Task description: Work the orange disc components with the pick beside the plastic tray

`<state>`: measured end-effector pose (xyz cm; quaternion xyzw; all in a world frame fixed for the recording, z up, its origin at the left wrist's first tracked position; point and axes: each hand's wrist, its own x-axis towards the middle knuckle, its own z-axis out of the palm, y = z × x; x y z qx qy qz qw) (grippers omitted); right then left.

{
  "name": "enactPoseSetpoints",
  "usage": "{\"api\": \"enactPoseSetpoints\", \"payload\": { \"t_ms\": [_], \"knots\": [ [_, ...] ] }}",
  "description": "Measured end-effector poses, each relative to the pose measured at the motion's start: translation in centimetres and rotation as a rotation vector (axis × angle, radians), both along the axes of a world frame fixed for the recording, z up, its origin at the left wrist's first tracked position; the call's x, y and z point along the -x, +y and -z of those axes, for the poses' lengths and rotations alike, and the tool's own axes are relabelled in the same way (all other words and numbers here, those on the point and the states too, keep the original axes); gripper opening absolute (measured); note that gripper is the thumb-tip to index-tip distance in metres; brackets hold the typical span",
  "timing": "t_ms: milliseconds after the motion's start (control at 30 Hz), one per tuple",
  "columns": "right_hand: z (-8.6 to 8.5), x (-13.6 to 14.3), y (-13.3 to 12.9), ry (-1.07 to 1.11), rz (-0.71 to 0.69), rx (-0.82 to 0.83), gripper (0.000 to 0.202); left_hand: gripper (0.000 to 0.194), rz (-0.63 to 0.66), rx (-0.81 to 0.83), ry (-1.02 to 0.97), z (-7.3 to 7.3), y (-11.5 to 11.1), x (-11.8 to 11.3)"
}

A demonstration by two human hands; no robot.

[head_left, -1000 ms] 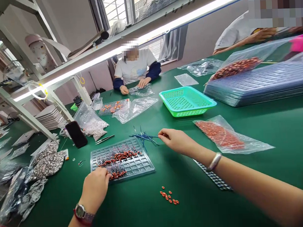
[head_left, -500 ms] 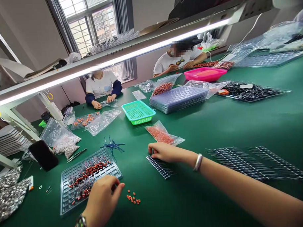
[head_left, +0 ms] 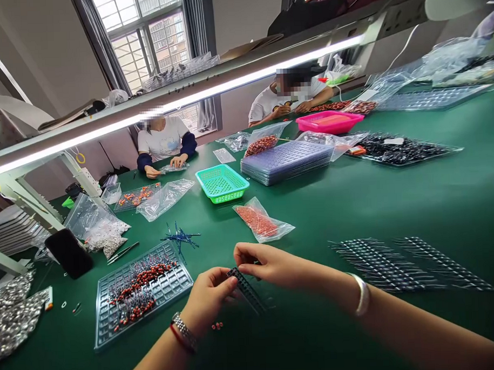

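Observation:
My left hand (head_left: 212, 294) pinches the upper left end of a dark strip (head_left: 247, 291) with thin wires along its side. At the strip's top, my right hand (head_left: 255, 260) has its thumb and fingers closed together; whatever is between them is too small to make out. A few orange beads (head_left: 217, 326) lie on the green table below my left hand. Left of my hands is a clear gridded tray (head_left: 173, 284) holding rows of wired pieces with red-orange beads (head_left: 153, 273). Blue wired sticks (head_left: 182, 237) lie behind the tray.
Wired strips (head_left: 383, 264) lie at the right. Ahead are a bag of orange beads (head_left: 256, 220), a green basket (head_left: 223, 194), stacked trays (head_left: 284, 163) and a pink basket (head_left: 329, 123). A phone (head_left: 69, 253) and tweezers (head_left: 123, 253) sit left. Two people work across the table.
My left hand has moved right from beside the tray and taken hold of the strip. The strip is raised and tilted, and my right hand has shifted slightly down.

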<state>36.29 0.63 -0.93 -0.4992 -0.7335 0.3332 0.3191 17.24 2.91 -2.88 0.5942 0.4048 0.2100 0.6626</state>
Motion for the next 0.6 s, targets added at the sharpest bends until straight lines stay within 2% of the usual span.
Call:
{"api": "enactPoseSetpoints", "payload": {
  "t_ms": [167,267,333,400,500,567,600],
  "knots": [
    [-0.3,0.1,-2.4,0.053,0.055,-0.114,0.011,0.058,-0.036,0.148,-0.127,-0.8,-0.8,1.1],
    [0.6,0.0,-4.4,-0.004,-0.012,-0.300,0.033,0.056,-0.052,0.205,-0.157,-1.2,-1.0,2.0],
    [1.2,0.4,-5.5,-0.067,-0.073,-0.410,0.040,0.057,-0.049,0.234,-0.160,-1.2,-1.2,2.4],
    [1.4,0.9,-6.3,-0.091,-0.112,-0.514,0.033,0.057,-0.032,0.251,-0.151,-1.2,-1.3,2.6],
    [0.6,1.8,-6.7,-0.053,-0.156,-0.683,0.021,0.059,0.029,0.249,-0.100,-1.2,-1.5,2.8],
    [-0.2,2.1,-6.6,-0.002,-0.164,-0.714,0.018,0.063,0.065,0.213,-0.040,-1.2,-1.3,3.3],
    [-0.6,2.3,-6.5,0.020,-0.145,-0.677,0.016,0.065,0.068,0.175,-0.006,-1.3,-1.1,3.7]
  ]
}}
